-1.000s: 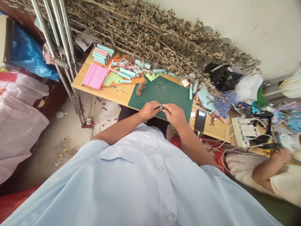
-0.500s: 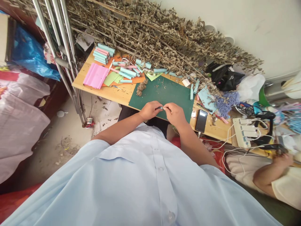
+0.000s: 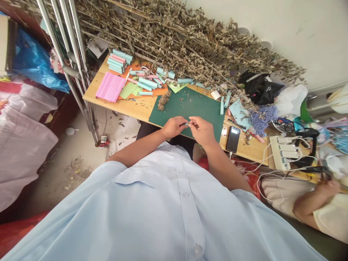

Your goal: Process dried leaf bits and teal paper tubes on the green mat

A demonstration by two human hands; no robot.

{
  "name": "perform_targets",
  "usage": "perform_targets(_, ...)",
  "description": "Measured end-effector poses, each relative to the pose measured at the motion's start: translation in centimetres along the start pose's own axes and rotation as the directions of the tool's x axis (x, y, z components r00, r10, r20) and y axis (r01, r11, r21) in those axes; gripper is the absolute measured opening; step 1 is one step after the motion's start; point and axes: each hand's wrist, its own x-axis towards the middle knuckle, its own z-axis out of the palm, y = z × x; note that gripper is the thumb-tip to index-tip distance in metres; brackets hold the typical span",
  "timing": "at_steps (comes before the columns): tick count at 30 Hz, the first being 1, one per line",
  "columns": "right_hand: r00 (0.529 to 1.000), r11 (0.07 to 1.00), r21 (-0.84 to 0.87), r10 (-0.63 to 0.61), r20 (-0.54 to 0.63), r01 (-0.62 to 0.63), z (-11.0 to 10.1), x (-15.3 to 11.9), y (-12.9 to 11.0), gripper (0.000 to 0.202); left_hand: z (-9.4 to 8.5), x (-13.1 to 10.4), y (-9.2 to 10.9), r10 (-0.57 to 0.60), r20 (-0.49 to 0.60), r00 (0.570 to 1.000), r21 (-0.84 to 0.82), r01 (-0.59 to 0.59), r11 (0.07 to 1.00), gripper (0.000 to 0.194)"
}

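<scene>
My left hand (image 3: 174,127) and my right hand (image 3: 201,129) meet over the near edge of a green mat (image 3: 197,105). Pinched between their fingertips is a small light-blue paper roll (image 3: 186,124), mostly covered by the fingers. Both hands are closed on it, one at each end. A clump of dried plant matter (image 3: 164,100) sits on the mat's left side, beyond my left hand. Crumbs of leaf lie scattered near the mat's far part. Light-blue paper rolls (image 3: 148,84) and pink ones lie in a loose pile farther left.
Dried leafy stalks (image 3: 174,40) cover the back of the table. A pink corrugated sheet (image 3: 110,87) lies at left, beside metal crutches (image 3: 78,69). To the right are a phone (image 3: 233,139), a power strip (image 3: 280,153) with cables, blue yarn (image 3: 262,119), and another person's arm (image 3: 312,199).
My right hand's fingers have shifted slightly at the paper roll, while my left hand stays in place. At far right, the other person's hand has moved a little.
</scene>
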Motion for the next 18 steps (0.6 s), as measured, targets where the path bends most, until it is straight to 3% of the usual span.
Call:
perform_targets(4, 0.995, 0.978, -0.184, -0.098, -0.009, 0.095, -0.22, -0.36, -0.75, 0.030, 0.04, -0.03, -0.04, 0.006, -0.002, 1.000, -0.006, -0.006, 1.000, 0.025)
perform_targets(11, 0.990, 0.974, -0.202, -0.122, -0.071, 0.105, 0.36, -0.23, -0.92, 0.033, 0.00, -0.02, 0.06, -0.002, -0.005, 1.000, -0.007, 0.002, 1.000, 0.018)
perform_targets(18, 0.988, 0.940, -0.304, -0.156, 0.019, 0.154, 0.26, -0.25, -1.12, 0.040, 0.06, 0.03, 0.07, -0.005, 0.010, 1.000, 0.006, 0.005, 1.000, 0.016)
